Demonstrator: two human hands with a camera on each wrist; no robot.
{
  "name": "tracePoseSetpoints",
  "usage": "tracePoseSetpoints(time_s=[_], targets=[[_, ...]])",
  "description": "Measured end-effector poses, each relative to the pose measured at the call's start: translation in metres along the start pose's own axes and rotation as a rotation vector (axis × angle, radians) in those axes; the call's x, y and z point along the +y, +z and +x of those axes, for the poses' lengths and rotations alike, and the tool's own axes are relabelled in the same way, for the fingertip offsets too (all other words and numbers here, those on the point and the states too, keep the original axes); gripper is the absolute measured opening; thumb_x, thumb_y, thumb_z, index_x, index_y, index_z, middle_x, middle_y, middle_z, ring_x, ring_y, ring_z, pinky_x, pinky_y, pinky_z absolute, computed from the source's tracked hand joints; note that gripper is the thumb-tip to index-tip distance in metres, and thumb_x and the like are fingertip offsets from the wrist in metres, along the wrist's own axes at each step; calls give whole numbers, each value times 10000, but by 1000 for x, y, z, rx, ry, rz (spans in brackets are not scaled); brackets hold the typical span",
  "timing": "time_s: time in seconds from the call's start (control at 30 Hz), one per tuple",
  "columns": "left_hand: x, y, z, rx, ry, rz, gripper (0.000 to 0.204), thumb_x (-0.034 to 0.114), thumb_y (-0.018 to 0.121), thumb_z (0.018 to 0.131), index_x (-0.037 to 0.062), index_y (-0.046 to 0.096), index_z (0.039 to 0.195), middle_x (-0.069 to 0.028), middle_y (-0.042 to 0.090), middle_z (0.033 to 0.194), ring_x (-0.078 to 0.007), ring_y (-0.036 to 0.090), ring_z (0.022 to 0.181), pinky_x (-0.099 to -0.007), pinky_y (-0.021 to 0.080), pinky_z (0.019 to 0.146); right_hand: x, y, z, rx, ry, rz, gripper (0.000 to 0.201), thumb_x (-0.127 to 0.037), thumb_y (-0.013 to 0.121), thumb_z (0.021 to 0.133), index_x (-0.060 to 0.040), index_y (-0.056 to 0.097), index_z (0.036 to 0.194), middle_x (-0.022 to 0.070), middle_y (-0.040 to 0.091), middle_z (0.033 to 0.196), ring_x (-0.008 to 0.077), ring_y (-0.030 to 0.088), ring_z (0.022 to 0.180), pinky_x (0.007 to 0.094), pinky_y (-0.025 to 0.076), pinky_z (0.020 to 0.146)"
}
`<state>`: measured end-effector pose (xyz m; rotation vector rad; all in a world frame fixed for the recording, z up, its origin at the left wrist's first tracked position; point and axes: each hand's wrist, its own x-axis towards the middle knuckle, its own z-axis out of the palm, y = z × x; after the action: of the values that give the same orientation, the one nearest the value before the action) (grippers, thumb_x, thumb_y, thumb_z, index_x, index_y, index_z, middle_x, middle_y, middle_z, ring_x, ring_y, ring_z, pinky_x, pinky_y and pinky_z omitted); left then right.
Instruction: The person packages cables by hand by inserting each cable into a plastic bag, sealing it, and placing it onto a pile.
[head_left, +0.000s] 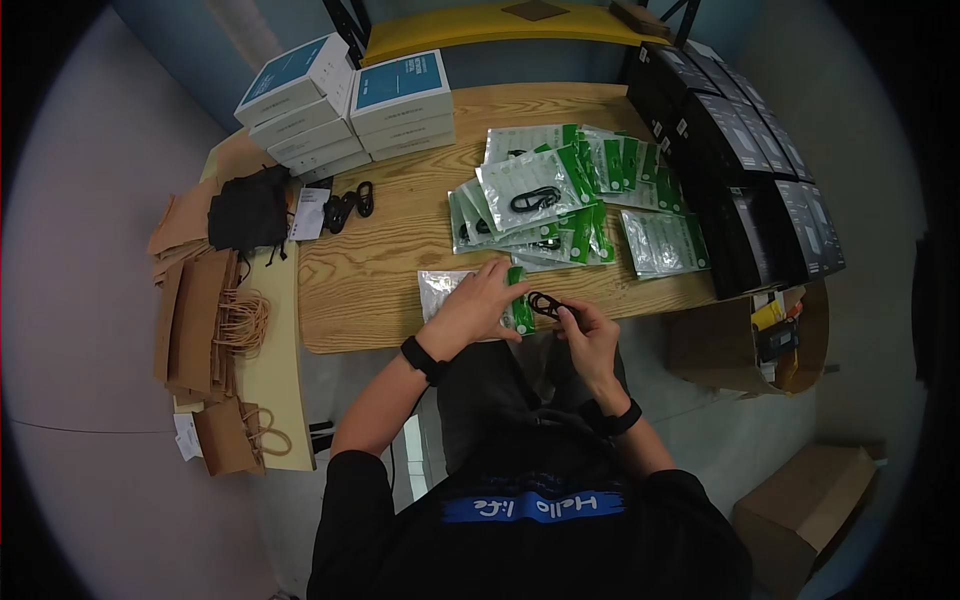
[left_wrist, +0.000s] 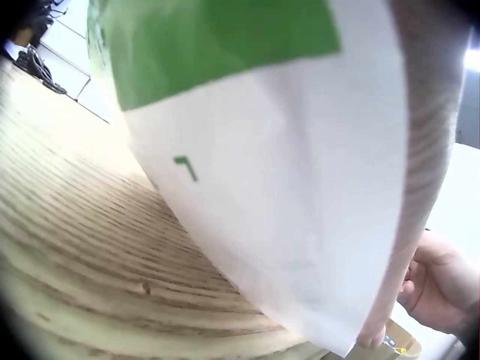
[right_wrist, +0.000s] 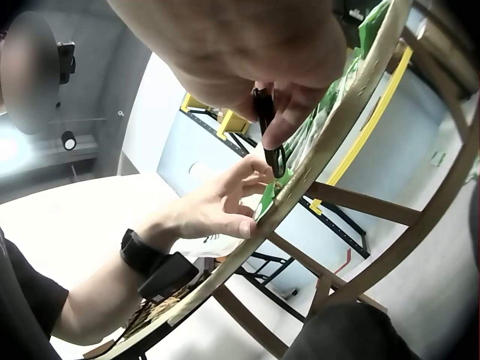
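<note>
My left hand [head_left: 495,290] holds a silver packet with a green end [head_left: 518,308] down at the near edge of the wooden table [head_left: 380,300], fingers curled over it. My right hand [head_left: 572,315] pinches a coiled black cable [head_left: 545,303] just right of the packet's green end. In the left wrist view the white and green packet [left_wrist: 262,150] fills most of the frame above the table [left_wrist: 75,247]. The right wrist view has my fingers pinching the black cable [right_wrist: 266,120], and the left hand [right_wrist: 217,202] resting on the packet [right_wrist: 270,196].
A heap of green and silver packets [head_left: 560,195] lies mid-table. White and blue boxes [head_left: 345,105] are stacked at the back left, black boxes [head_left: 740,170] along the right. Loose black cables [head_left: 350,205], a black pouch [head_left: 250,210] and brown paper bags [head_left: 200,310] lie left.
</note>
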<state>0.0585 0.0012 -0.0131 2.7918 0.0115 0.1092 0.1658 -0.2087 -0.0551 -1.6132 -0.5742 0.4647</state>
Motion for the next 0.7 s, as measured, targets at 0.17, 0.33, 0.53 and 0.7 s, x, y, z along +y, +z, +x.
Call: tracePoseSetpoints(time_s=[0.17,0.33,0.53,0.7], targets=[[1,-3,1,1,-2,-7,847,473,927,578,68,612,1252,-252,466,1371,-436,470,1300,-464,465,1055,1,4,9,46,56,210,212,-110,650,1003,32,666,1159,74,725,942,127,708,756,244,575,630],[-3,0,1,19,-5,-20,887,439,936,570,68,588,1296,-248,445,1373,-417,456,1311,-458,483,1037,6,10,20,54,152,383,235,-157,634,1021,19,633,1177,65,702,957,135,710,762,250,582,634],[-8,3,1,59,17,-73,902,430,941,555,56,574,1290,-227,443,1351,-405,474,1280,-452,485,1030,11,8,23,20,337,565,259,-179,640,1020,16,623,1189,66,693,979,145,715,767,260,591,644],[-9,3,0,95,48,-117,893,426,942,551,51,564,1268,-229,437,1347,-417,482,1264,-458,491,1015,11,13,19,-25,188,286,228,-109,643,1007,39,651,1180,79,717,952,146,720,751,260,594,649]])
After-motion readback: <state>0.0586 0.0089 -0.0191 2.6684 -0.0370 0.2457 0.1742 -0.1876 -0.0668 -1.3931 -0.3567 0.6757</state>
